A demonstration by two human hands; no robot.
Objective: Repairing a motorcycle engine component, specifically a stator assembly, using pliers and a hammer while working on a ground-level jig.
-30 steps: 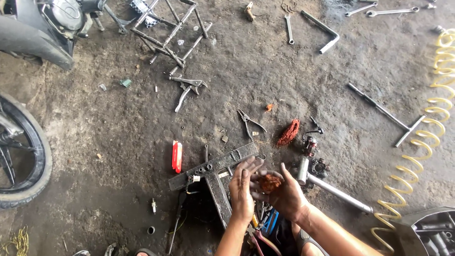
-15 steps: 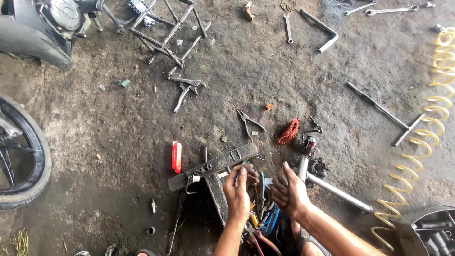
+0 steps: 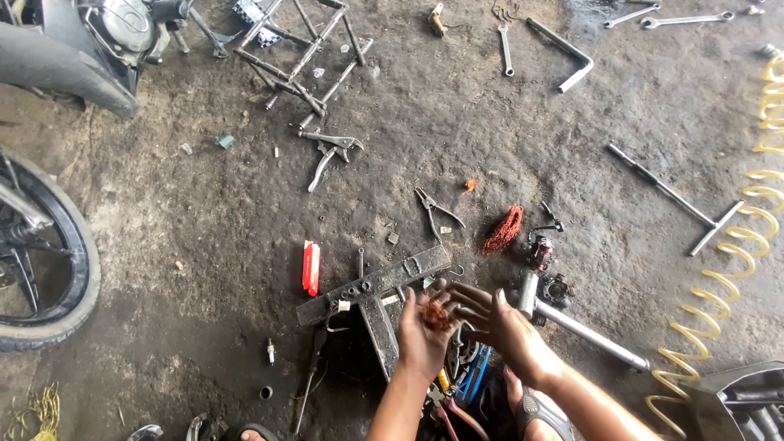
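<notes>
My left hand is turned palm up and holds a small reddish-brown clump that looks like tangled wire. My right hand hovers just to the right of it with the fingers spread, their tips close to the clump, holding nothing. Both hands are above a dark T-shaped metal bar lying on the dirty concrete floor. A red coil of wire lies a little beyond the hands, and pliers with blue and yellow handles lie under my wrists.
A silver tube and small engine parts lie right of the hands. Also on the floor are circlip pliers, a red box, a T-wrench, a yellow coiled hose, a motorcycle wheel and a metal frame.
My hands, cupped together around a brownish thing a second ago, have parted. My left palm now faces up with the clump and my right fingers are spread beside it.
</notes>
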